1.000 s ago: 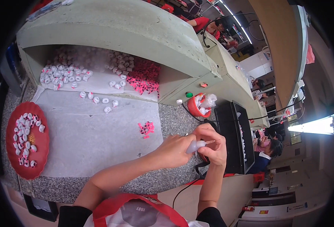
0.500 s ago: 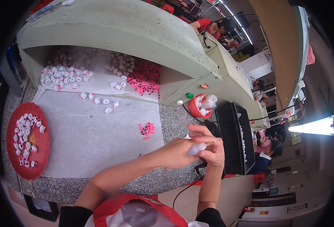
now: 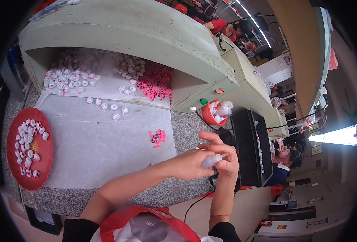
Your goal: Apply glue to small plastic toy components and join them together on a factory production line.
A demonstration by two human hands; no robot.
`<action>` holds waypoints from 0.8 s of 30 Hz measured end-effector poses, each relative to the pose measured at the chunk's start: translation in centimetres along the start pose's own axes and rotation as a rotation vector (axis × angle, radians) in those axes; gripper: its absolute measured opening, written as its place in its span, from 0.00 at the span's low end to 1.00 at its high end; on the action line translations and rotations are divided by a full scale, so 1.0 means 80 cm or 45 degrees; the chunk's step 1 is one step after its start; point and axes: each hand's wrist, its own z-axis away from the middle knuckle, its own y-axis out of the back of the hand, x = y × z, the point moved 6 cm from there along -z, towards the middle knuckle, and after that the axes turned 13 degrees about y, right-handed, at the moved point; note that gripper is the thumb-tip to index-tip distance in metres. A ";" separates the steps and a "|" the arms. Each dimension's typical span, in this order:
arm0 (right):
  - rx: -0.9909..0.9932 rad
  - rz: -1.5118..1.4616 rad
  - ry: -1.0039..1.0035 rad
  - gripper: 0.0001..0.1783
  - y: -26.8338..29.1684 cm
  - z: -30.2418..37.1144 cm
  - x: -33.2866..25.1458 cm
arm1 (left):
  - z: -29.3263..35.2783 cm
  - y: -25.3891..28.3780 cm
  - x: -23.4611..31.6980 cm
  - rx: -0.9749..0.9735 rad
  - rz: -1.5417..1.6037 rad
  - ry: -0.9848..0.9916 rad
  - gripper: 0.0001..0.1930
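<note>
A small translucent squeeze bottle (image 3: pixel 209 161) with a thin needle-like tip is in my left hand (image 3: pixel 190 164), whose fingers are closed around it. Its tip points right, towards my right hand (image 3: pixel 227 163). The right hand is curled close against the left, thumb beside the bottle's neck and upper fingers bent over to the left. Whatever its fingers hold is mostly hidden; only a speck of white shows near the fingertips. A small pile of pink and black pieces (image 3: pixel 157 138) lies on the white paper sheet (image 3: pixel 101 157), left of my hands.
A red scalloped tray (image 3: pixel 44 173) of white pieces stands at far left. The pale green hooded cabinet (image 3: pixel 122 34) holds heaps of white pieces (image 3: pixel 71 80) and pink pieces (image 3: pixel 156 82). A red cup (image 3: pixel 211 118) and a black bin (image 3: pixel 243 149) stand right. Co-workers sit beyond.
Both hands stay together, with the right hand's upper fingers shifted slightly up and left. The bottle has moved a few pixels to the right. Less of the white item shows by the fingertips.
</note>
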 end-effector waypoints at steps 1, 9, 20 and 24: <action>-0.099 -0.023 0.049 0.23 0.001 0.001 -0.001 | 0.000 -0.003 0.010 -0.027 0.073 -0.214 0.18; 0.367 0.373 0.059 0.19 0.015 0.022 0.004 | -0.002 0.008 -0.010 0.101 -0.194 0.285 0.18; -0.202 0.024 0.130 0.18 0.011 0.008 0.006 | -0.003 -0.011 -0.003 -0.217 0.156 0.000 0.16; 0.260 0.187 0.082 0.19 0.010 0.017 0.009 | -0.002 0.011 -0.016 0.253 -0.274 0.320 0.16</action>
